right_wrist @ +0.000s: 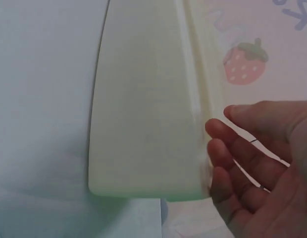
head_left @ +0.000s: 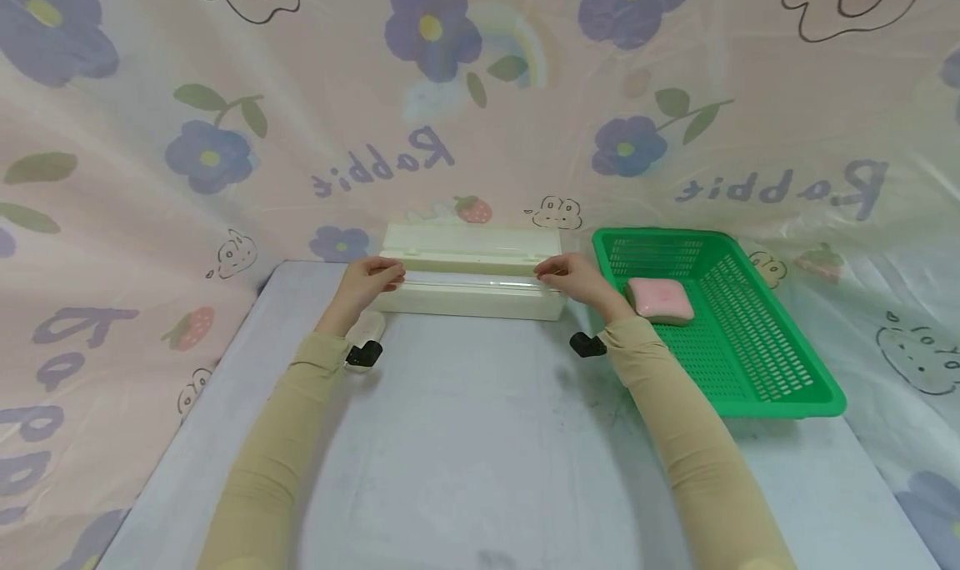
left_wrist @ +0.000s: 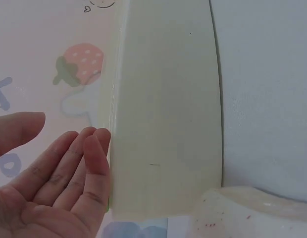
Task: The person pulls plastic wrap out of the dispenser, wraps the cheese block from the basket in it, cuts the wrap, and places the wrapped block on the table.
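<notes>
A cream plastic-wrap dispenser (head_left: 468, 301) stands at the far edge of the table, its lid (head_left: 472, 241) raised at the back. A shiny clear-white strip, apparently the film, runs along its top. At the dispenser's left end is my left hand (head_left: 367, 282), fingers beside the top edge; in the left wrist view the thumb is well apart from the fingers (left_wrist: 69, 168). My right hand (head_left: 577, 278) is at the other end, its loosely bent fingers (right_wrist: 242, 148) against the upper edge, thumb slightly apart. Whether any clear film lies between them is hard to see.
To the right sits a green plastic basket (head_left: 813, 387) holding a pink rounded block (head_left: 660, 299). A pale rounded object with reddish specks (left_wrist: 252, 213) lies by the left wrist. Behind the white table (head_left: 465, 453) hangs a flower-patterned sheet (head_left: 510, 153).
</notes>
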The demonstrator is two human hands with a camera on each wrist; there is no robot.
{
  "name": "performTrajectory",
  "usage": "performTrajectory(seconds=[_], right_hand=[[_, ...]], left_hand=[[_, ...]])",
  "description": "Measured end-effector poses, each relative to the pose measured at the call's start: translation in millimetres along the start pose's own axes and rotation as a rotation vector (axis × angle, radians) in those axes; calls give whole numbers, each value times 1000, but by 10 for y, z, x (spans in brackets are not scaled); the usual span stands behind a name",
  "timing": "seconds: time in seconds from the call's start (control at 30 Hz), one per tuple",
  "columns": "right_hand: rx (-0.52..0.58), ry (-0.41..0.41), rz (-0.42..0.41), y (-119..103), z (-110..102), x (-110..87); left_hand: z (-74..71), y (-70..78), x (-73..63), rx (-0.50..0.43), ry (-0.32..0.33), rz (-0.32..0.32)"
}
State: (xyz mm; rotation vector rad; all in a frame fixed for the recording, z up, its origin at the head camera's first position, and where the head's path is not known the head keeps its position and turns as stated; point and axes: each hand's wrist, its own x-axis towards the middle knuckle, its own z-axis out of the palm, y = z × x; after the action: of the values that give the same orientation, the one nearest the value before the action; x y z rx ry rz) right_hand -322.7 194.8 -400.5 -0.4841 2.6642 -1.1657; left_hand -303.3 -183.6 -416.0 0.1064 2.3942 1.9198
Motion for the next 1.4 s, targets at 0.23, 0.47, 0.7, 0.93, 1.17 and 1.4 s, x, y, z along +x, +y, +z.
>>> performTrajectory(seconds=[0.23, 0.47, 0.7, 0.93, 1.17, 1.4], right_hand=[[-31, -33, 0, 51, 3, 31], [-73, -55, -7, 82, 1, 62], [-95, -68, -7, 65, 14, 98], [-95, -78, 15, 87, 46, 128], [-113, -62, 11, 83, 58, 128], [-138, -51, 10, 64, 69, 128]], left_hand=[[-21, 19, 10, 22, -6, 21], [-40, 106, 99, 47, -78, 90], [-31, 154, 229, 287, -183, 180], [-1, 105, 241, 455, -195, 162], [-28, 71, 250, 459, -221, 130], [-63, 64, 273, 471, -261, 118]])
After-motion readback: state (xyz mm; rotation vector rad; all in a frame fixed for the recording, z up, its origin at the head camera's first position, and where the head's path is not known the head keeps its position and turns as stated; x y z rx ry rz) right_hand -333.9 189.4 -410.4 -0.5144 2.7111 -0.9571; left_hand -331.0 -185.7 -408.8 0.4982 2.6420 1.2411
